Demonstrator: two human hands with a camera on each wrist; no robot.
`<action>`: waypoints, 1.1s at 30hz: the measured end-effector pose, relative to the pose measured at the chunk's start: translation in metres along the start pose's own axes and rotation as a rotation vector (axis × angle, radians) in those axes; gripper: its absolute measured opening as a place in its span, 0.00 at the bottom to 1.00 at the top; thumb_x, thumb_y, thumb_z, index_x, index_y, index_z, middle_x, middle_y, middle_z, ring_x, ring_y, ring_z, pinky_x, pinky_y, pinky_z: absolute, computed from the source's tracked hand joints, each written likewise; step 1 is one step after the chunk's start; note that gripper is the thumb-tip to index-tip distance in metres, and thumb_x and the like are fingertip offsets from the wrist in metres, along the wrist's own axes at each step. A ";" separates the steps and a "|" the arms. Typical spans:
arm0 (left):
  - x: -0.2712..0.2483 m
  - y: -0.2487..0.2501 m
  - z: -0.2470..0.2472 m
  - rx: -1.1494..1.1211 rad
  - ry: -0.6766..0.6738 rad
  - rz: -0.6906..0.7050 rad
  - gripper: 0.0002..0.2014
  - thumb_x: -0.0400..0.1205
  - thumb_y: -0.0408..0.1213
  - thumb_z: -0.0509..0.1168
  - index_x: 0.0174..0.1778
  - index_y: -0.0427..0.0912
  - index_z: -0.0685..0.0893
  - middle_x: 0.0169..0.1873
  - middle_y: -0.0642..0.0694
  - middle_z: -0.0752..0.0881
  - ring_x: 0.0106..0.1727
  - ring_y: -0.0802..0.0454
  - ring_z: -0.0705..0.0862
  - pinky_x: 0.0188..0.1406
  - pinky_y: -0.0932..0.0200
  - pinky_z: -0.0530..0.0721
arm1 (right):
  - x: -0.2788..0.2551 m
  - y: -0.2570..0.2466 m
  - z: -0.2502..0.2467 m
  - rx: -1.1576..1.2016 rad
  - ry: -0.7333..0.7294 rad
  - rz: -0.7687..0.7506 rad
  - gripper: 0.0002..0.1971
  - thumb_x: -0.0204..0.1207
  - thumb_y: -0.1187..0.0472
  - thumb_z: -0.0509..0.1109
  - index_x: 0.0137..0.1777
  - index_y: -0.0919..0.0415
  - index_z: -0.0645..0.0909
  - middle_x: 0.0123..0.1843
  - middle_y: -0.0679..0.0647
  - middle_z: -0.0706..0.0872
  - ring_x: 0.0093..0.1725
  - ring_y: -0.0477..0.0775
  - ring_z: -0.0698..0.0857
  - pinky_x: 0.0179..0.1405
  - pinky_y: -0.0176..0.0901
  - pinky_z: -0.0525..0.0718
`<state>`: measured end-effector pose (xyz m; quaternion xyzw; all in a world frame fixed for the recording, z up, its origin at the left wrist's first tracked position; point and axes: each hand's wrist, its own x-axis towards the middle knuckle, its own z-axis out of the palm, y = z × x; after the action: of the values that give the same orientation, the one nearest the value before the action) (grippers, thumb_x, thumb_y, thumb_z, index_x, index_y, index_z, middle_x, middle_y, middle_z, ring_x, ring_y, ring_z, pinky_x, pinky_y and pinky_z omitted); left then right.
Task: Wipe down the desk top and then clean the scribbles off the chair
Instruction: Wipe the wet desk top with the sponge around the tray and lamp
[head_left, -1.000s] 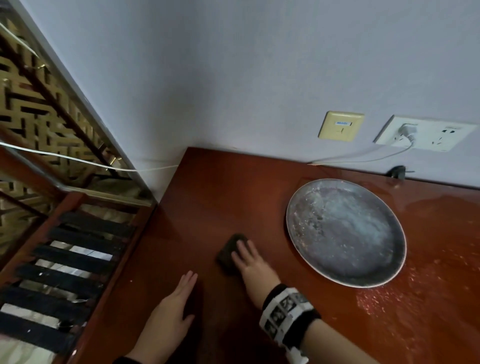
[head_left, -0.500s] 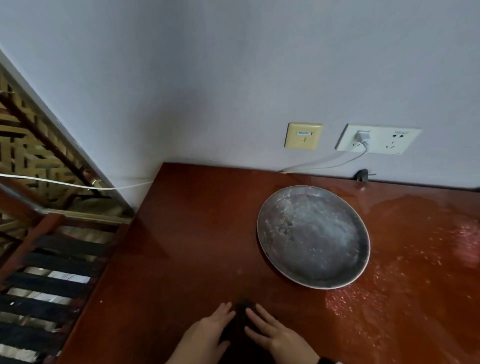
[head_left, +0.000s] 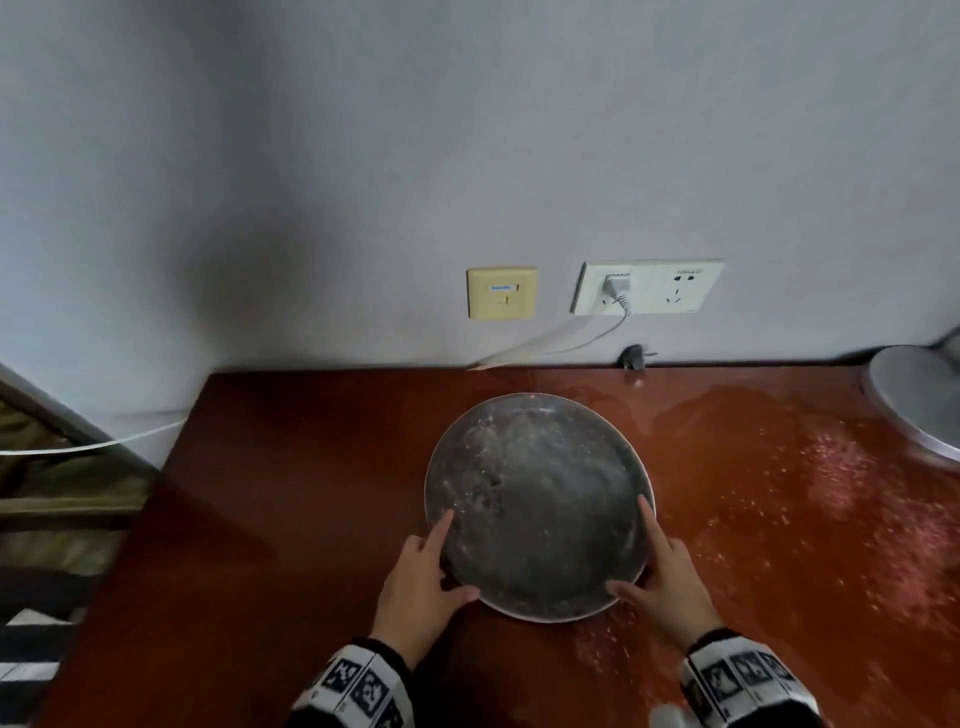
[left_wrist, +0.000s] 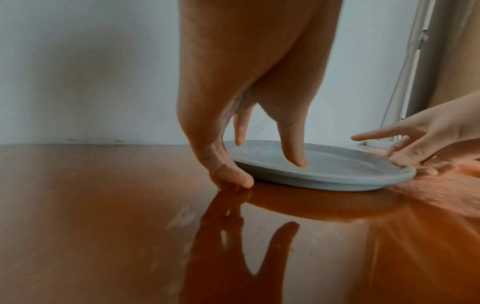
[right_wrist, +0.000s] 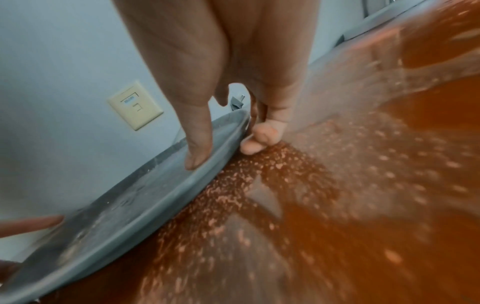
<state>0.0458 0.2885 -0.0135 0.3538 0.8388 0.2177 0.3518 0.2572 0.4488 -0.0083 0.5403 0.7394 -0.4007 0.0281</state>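
A person's left hand (head_left: 421, 587) and right hand (head_left: 667, 582) are taking hold of a round metal tray (head_left: 537, 506) by its near rim, thumbs lying on its upper face and fingers curling under its edge, so each hand is pinching the tray from opposite sides. The tray is sitting flat on the reddish-brown desk top (head_left: 291, 519), in the middle of it, and appears not yet lifted. By the look of it, the desk-wiping step is in hand, with the tray being cleared out of the way. To the right, pale specks (head_left: 841, 467) are lying scattered across the wood; that stretch is likely awaiting the wipe. The next move probably calls for a level lift or slide, keeping the tray's dusty film from spilling. No cloth is showing, nor the chair. Beyond, a plugged-in socket (head_left: 647, 287) and a yellowed wall plate (head_left: 502, 293) are sitting on the wall.
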 end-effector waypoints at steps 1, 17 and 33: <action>0.002 0.000 0.001 -0.045 0.011 -0.014 0.46 0.74 0.42 0.75 0.82 0.58 0.52 0.55 0.52 0.71 0.50 0.58 0.79 0.55 0.63 0.80 | 0.004 -0.001 -0.001 0.020 -0.016 0.007 0.55 0.67 0.60 0.79 0.80 0.38 0.40 0.70 0.60 0.68 0.68 0.58 0.73 0.68 0.54 0.75; 0.004 -0.094 -0.079 -0.430 0.344 -0.227 0.49 0.60 0.25 0.82 0.73 0.59 0.69 0.48 0.43 0.81 0.45 0.47 0.84 0.50 0.52 0.82 | 0.041 -0.120 0.054 0.044 -0.176 -0.408 0.51 0.72 0.63 0.75 0.72 0.29 0.37 0.63 0.49 0.63 0.63 0.46 0.71 0.72 0.42 0.70; 0.016 -0.153 -0.118 -0.498 0.467 -0.373 0.46 0.59 0.17 0.79 0.74 0.44 0.74 0.49 0.33 0.81 0.46 0.40 0.83 0.53 0.47 0.81 | 0.078 -0.193 0.115 -0.183 -0.255 -0.459 0.49 0.75 0.55 0.72 0.80 0.34 0.37 0.71 0.56 0.62 0.64 0.56 0.76 0.63 0.48 0.80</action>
<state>-0.1171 0.1865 -0.0372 0.0399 0.8678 0.4216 0.2599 0.0208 0.4198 -0.0144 0.2991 0.8660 -0.3931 0.0781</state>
